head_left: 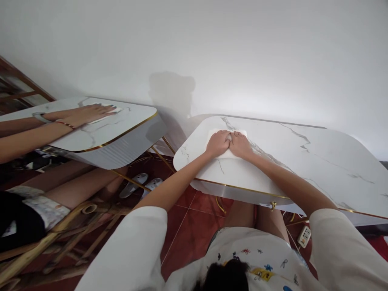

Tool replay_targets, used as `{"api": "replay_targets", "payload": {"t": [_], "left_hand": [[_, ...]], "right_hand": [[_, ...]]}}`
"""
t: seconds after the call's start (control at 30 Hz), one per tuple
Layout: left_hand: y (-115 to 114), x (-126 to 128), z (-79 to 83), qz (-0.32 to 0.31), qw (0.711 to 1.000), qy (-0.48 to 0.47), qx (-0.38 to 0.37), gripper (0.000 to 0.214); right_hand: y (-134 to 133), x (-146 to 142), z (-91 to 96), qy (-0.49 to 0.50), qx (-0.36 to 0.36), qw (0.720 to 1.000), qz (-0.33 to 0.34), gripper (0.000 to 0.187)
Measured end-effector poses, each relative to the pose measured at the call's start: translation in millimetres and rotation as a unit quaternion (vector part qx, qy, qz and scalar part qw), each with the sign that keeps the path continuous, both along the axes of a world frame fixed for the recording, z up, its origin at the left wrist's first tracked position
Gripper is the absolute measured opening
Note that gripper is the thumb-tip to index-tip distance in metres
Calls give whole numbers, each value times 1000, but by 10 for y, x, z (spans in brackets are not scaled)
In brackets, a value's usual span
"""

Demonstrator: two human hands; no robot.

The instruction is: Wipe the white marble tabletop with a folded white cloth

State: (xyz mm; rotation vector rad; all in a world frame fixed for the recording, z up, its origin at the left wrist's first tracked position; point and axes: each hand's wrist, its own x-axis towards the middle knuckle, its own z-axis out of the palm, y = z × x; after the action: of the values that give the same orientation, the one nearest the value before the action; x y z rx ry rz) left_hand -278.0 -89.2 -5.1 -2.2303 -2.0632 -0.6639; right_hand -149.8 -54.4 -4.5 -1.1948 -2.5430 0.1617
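Note:
A thin white sheet (244,133), paper or cloth, lies on the left part of the white marble-patterned table (287,157) in front of me. My left hand (218,143) and my right hand (240,144) are side by side on top of it, thumbs almost touching. Both have curled fingers gripping the sheet, and a bunched bit of it pokes up between the thumbs. Its edges show beyond the fingers and below the palms. Both forearms reach out over the table's gold-trimmed front edge.
To the left, another person's hands (93,112) press flat on a white sheet on a similar table (136,119). A bamboo chair (69,226), pale slippers (133,185) and a power strip (304,236) are lower down. A white wall (257,52) stands behind the tables.

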Motion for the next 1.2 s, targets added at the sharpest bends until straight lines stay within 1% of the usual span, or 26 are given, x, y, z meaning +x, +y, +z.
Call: {"api": "replay_targets", "payload": {"t": [0.13, 0.27, 0.4, 0.57, 0.73, 0.87, 1.07, 1.2], "left_hand": [[314, -137, -13, -8, 1000, -15, 6, 45], [627, -248, -46, 12, 1000, -19, 6, 46], [861, -321, -62, 20, 1000, -18, 6, 46], [1039, -372, -53, 11, 1000, -24, 5, 46], [1207, -415, -59, 24, 1000, -12, -5, 48], [1347, -441, -63, 16, 1000, -12, -5, 49], [1524, -385, -21, 14, 1000, -1, -10, 50], [1632, -352, -13, -1, 1000, -1, -3, 50]], "right_hand": [[292, -110, 4, 5, -2, 1000, -2, 47], [573, -221, -5, 10, 2, 1000, -10, 47], [795, -305, -18, 12, -5, 1000, -21, 48], [989, -362, -31, 19, -18, 999, -20, 48], [1174, -406, -52, 22, -12, 1000, -17, 49], [1303, -431, -70, 23, -14, 999, -26, 51], [1445, -401, -53, 26, -13, 999, -41, 51], [1512, -370, -35, 27, -8, 998, -56, 50]]}}
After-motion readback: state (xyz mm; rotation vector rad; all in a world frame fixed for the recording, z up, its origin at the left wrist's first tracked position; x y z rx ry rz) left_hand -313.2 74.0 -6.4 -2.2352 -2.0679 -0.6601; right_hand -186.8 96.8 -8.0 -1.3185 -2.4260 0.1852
